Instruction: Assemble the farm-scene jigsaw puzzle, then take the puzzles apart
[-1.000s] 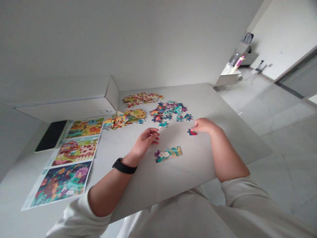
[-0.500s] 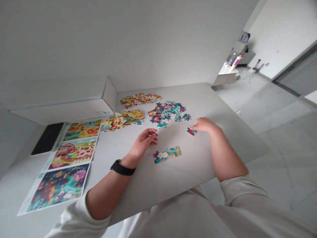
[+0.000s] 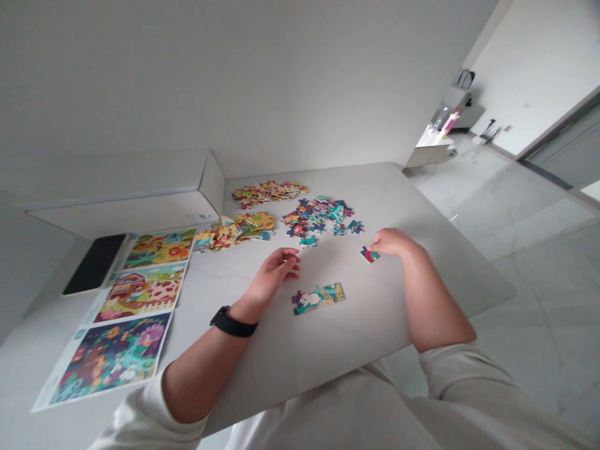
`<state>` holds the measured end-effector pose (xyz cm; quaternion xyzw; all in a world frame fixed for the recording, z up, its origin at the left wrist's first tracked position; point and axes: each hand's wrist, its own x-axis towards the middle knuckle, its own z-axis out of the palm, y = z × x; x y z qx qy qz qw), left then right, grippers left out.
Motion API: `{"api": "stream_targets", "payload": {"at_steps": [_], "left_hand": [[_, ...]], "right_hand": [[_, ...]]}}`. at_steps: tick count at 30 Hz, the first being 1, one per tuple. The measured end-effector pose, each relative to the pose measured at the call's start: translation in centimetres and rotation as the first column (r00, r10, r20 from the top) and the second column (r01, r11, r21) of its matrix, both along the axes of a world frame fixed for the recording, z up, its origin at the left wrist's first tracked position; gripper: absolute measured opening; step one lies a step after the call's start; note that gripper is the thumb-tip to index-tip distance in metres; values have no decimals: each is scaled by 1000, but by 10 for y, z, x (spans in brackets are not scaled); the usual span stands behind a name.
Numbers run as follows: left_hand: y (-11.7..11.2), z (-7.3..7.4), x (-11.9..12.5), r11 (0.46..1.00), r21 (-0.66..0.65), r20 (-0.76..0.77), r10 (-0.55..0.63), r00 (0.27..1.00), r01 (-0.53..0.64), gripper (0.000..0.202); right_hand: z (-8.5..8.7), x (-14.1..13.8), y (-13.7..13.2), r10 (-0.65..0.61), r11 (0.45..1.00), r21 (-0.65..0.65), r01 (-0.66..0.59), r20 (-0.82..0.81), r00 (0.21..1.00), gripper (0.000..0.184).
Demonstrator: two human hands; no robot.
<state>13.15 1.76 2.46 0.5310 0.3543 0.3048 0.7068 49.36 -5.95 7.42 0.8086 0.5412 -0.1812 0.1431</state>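
Observation:
My right hand pinches a jigsaw puzzle piece, dark blue and teal with a red patch, at the right of the table. My left hand hovers with loosely bent fingers apart and nothing in them. Just right of it lies a joined strip of puzzle pieces, teal with a white animal and yellow plants. Beyond both hands spreads a loose pile of dark blue, teal and purple pieces. One teal piece lies at the near edge of that pile.
A yellow pile of pieces and a red-and-cream pile lie farther back. At left is a sheet with three printed pictures, beside a black-screened phone. A white box stands against the wall behind them.
The view has shifted slightly, so everything sits a little lower. My right hand, still pinching its piece, has barely moved, and my left hand stays in place beside the joined strip.

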Motion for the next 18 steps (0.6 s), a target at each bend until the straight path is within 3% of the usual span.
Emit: {"api": "stream_targets", "payload": {"at_steps": [7, 10, 13, 15, 18], "left_hand": [[0, 1, 0, 1000, 0, -8, 12, 1000, -12, 45], [1, 2, -2, 1000, 25, -31, -6, 1000, 7, 43], [3, 2, -7, 980, 195, -88, -20, 996, 37, 38], [5, 4, -11, 913, 403, -166, 10, 986, 59, 33], [8, 10, -18, 729, 666, -281, 48, 958, 159, 27]], "right_hand": [[-1, 11, -4, -7, 1000, -1, 7, -82, 997, 42], [-2, 9, -3, -19, 991, 128, 29, -85, 996, 42], [-5, -2, 2, 2, 937, 347, 47, -141, 990, 27], [-7, -12, 5, 33, 882, 467, 61, -191, 981, 21], [-8, -24, 11, 109, 822, 568, 36, -218, 970, 19]]}}
